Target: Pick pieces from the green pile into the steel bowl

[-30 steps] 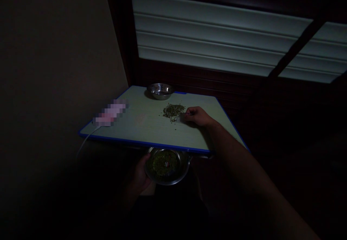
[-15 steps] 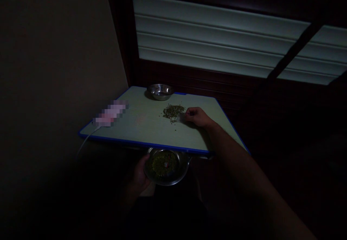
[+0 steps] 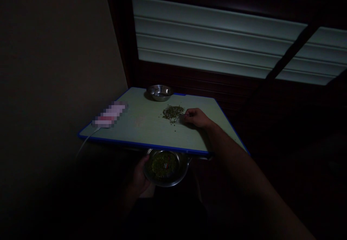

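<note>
My right hand (image 3: pixel 197 118) is closed on a thin, pale, see-through flat piece (image 3: pixel 180 118), perhaps plastic; its exact kind is too dim to tell. The piece touches the near right edge of a loose pile of small greenish-brown grains (image 3: pixel 172 112) on the tabletop. Below the table's front edge, my left hand (image 3: pixel 141 175) grips the left rim of a shiny metal bowl (image 3: pixel 177 182). Inside that bowl lie more greenish grains (image 3: pixel 159 165) and a small white and red spot, too small to name.
The pale table (image 3: pixel 151 137) has a blue edge. A second metal bowl (image 3: pixel 160 93) stands at its back. On the left lies a blurred-out pinkish object (image 3: pixel 110 116) with a white cable (image 3: pixel 84 141) hanging over the edge. A wall and a dark slatted panel border the table.
Almost nothing differs. The whole view has shifted very slightly, and both hands keep their places at the grain pile and the bowl.
</note>
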Demonstrator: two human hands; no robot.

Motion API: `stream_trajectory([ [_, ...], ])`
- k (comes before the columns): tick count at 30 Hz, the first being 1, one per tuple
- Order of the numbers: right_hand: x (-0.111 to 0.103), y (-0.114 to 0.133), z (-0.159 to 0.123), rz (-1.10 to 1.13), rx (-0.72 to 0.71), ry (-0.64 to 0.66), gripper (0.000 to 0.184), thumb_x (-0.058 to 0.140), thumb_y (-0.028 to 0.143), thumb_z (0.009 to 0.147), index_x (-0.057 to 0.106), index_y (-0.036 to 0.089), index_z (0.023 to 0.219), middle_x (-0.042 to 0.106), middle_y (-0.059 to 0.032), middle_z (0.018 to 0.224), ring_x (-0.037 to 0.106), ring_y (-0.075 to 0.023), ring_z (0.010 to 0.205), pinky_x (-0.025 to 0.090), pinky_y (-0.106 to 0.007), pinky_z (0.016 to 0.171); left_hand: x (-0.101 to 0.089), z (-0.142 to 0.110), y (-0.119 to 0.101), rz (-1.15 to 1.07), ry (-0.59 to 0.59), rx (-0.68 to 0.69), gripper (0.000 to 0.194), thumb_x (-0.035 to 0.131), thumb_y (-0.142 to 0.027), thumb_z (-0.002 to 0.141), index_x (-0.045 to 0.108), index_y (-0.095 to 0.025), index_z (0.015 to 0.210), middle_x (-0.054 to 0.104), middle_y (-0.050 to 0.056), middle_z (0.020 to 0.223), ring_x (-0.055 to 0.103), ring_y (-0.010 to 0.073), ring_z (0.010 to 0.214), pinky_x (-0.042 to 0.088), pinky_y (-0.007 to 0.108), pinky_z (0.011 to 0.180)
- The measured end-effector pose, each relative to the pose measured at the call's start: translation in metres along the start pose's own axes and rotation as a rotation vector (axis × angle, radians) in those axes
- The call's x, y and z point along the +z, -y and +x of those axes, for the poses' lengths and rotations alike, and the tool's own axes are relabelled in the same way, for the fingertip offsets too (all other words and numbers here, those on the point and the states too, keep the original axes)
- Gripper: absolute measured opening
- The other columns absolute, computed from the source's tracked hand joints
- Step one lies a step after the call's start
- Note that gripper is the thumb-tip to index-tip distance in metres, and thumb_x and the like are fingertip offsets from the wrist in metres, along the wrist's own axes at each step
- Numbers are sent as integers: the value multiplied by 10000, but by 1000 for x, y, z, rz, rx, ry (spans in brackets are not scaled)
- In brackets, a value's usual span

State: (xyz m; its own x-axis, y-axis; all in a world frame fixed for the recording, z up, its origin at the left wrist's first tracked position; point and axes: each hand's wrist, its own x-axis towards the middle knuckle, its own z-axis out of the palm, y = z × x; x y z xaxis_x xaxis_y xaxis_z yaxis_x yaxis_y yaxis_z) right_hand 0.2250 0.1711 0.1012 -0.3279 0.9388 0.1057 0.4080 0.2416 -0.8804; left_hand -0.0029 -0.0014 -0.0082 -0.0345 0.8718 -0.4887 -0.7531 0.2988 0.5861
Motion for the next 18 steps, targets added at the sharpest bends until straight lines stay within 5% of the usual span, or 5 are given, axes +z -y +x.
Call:
stream_trajectory([
  [18,4,1,-3,23,-2,98,292,724,395,576,560,156,613,518,22,532,404,-72,477,305,-230,466,-1,2,1,-13,-14,-14,217,585,-276,785,721,-123,859,768,102,820,709,256,829,547,377,803],
])
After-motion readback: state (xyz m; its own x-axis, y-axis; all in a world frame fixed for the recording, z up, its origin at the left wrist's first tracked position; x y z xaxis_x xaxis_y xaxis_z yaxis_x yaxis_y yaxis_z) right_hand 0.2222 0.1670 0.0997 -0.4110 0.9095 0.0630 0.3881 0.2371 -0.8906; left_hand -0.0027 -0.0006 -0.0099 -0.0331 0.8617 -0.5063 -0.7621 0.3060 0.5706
